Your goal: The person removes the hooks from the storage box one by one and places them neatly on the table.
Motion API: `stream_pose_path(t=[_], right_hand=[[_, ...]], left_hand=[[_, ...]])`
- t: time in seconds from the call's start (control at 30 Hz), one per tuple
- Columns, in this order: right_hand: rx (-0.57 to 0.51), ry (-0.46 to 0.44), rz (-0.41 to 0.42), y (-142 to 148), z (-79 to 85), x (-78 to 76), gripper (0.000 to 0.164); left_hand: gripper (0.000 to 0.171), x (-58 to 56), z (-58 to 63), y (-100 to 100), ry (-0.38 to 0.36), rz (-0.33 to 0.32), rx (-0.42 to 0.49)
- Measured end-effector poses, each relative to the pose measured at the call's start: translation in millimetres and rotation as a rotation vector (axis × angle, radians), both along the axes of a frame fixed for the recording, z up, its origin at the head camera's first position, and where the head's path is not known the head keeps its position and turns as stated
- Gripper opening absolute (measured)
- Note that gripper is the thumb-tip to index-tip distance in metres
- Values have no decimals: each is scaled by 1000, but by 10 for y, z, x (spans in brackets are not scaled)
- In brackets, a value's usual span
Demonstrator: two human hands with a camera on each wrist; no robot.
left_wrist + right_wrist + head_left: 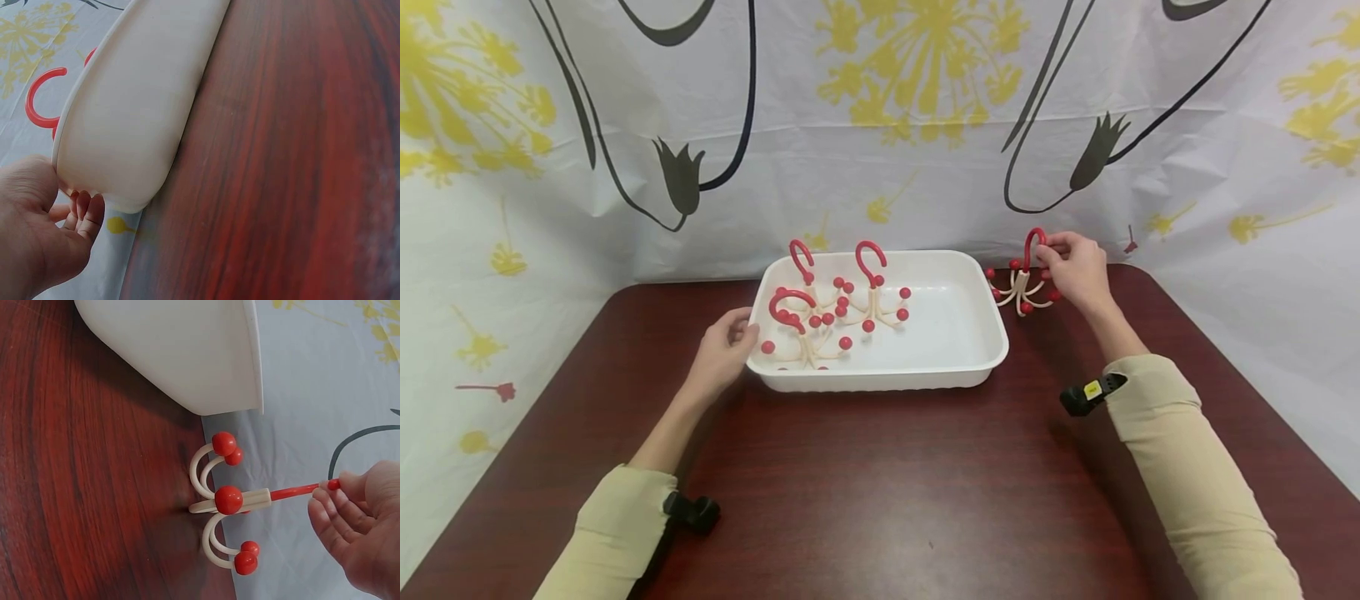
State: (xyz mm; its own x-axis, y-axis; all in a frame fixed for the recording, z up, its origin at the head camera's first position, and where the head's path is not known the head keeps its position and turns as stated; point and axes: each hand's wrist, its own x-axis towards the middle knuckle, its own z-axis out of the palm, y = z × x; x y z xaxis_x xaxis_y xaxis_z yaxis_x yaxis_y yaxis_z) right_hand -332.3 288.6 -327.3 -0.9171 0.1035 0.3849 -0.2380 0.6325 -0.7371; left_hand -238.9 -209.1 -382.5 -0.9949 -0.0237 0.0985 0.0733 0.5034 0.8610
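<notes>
My right hand (pixel 1078 265) pinches the red hook end of a cream multi-arm hook hanger (pixel 1022 283) with red ball tips. In the right wrist view the hanger's curved arms (pixel 200 474) sit close over the tabletop, just off the tray's right end. With thumb and curled fingers, my left hand (pixel 721 352) grips the left rim of a white plastic tray (pixel 947 321). Three similar hangers stand in the tray's left half: one at the back left (pixel 801 260), one near the middle (pixel 872 302), and one leaning at the front left (pixel 806 343).
The dark red-brown wooden table (pixel 880 475) carries the tray near its back edge. Right behind it hangs a white cloth (pixel 880 192) printed with yellow flowers and dark stems. Each wrist wears a black camera strap (pixel 691 512).
</notes>
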Motion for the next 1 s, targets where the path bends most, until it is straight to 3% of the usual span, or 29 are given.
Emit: stream_pose_path(t=[0.4, 0.7, 1.0], right_hand=[[53, -45, 27, 101, 21, 13, 41], [95, 60, -5, 112, 102, 67, 36], [114, 144, -24, -71, 224, 113, 30]], left_hand=[[46, -5, -19, 12, 29, 15, -5], [46, -23, -16, 11, 23, 22, -8], [46, -30, -24, 15, 17, 34, -14]])
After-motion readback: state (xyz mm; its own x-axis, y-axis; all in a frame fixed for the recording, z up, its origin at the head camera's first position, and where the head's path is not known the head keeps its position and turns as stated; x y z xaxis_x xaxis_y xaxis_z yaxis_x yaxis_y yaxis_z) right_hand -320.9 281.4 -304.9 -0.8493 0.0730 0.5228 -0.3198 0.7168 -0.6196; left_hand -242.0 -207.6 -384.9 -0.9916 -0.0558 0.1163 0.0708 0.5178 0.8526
